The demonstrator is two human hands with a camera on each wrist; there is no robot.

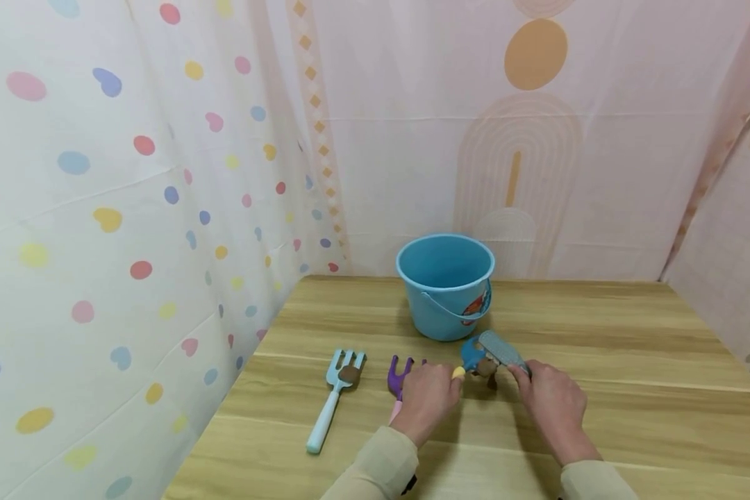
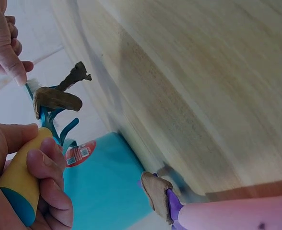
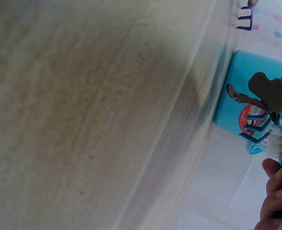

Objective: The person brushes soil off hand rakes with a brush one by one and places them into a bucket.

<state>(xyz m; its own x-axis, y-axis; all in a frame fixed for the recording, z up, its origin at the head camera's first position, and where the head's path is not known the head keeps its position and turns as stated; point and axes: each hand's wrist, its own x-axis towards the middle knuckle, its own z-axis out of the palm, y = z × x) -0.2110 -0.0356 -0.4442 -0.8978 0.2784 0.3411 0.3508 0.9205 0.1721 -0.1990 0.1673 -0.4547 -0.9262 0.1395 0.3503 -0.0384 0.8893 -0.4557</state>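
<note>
My left hand [image 1: 426,397] grips the yellow handle [image 2: 27,167] of a small toy garden rake with blue tines [image 1: 471,353]. Brown, clay-like dirt [image 2: 59,99] clings to its head, and a thin strip of it sticks out to one side. In my right hand [image 1: 555,410] is a grey-green brush [image 1: 501,348], held by its handle. Its white bristles [image 3: 274,143] meet the tines beside the brown lump in the right wrist view. Both tools are held up over the table, in front of the bucket.
Behind the hands stands a blue bucket [image 1: 431,309] with its handle hanging down. A purple rake [image 1: 396,379] with a pink handle lies left of it, partly hidden by my left hand. Farther left lies a light blue fork [image 1: 325,420] with a brown lump [image 1: 349,375].
</note>
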